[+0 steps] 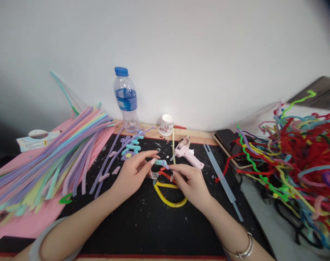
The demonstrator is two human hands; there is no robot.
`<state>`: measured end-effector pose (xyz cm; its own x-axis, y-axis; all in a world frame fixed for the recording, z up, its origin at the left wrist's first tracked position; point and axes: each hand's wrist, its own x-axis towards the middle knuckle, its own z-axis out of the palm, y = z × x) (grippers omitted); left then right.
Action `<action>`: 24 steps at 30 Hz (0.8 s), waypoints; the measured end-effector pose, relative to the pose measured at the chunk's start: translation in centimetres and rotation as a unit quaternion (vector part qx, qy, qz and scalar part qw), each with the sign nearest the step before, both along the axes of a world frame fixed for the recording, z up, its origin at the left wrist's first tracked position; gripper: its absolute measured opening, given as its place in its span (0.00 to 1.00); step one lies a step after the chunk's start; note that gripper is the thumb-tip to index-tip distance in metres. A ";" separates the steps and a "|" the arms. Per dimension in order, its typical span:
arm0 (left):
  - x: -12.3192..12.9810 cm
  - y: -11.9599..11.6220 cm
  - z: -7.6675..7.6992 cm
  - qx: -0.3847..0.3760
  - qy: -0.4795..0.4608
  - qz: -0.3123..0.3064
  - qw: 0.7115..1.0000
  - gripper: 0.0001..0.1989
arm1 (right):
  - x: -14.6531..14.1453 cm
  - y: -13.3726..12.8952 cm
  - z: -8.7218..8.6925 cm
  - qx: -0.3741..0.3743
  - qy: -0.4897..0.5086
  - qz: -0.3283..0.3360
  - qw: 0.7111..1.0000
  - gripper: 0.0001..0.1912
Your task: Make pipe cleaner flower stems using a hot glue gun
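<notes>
Between my two hands is a short twisted pipe cleaner, teal with a purple end. My left hand pinches its teal end between thumb and fingers. At the purple end, the thumb and forefinger of my right hand are closed on it. Right below lie scissors with yellow and red handles, partly hidden by my right hand. A pale pink glue gun rests behind my right hand. Past my left hand are teal curled pipe cleaners and long purple pipe cleaners.
A bundle of pastel pipe cleaners lies on pink paper at left. Tangled, mostly red pipe cleaners heap up at right, near a phone. Against the wall stand a water bottle and a paper cup. Glue sticks lie on the black mat.
</notes>
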<state>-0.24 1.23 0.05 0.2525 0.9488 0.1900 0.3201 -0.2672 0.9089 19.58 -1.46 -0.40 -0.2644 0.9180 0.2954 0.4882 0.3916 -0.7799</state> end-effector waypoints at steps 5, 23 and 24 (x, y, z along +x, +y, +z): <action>0.0 -0.2 -0.1 0.122 0.060 -0.032 0.990 0.14 | -0.1 -0.2 -0.1 -0.053 0.034 -0.004 0.998 0.13; -0.4 -0.3 -0.6 0.251 0.162 -0.026 0.954 0.08 | -0.7 -0.3 0.1 -0.121 0.038 0.041 0.991 0.12; -0.5 -0.3 -0.6 0.249 0.163 -0.027 0.954 0.08 | -0.7 -0.3 0.2 -0.121 0.038 0.042 0.991 0.12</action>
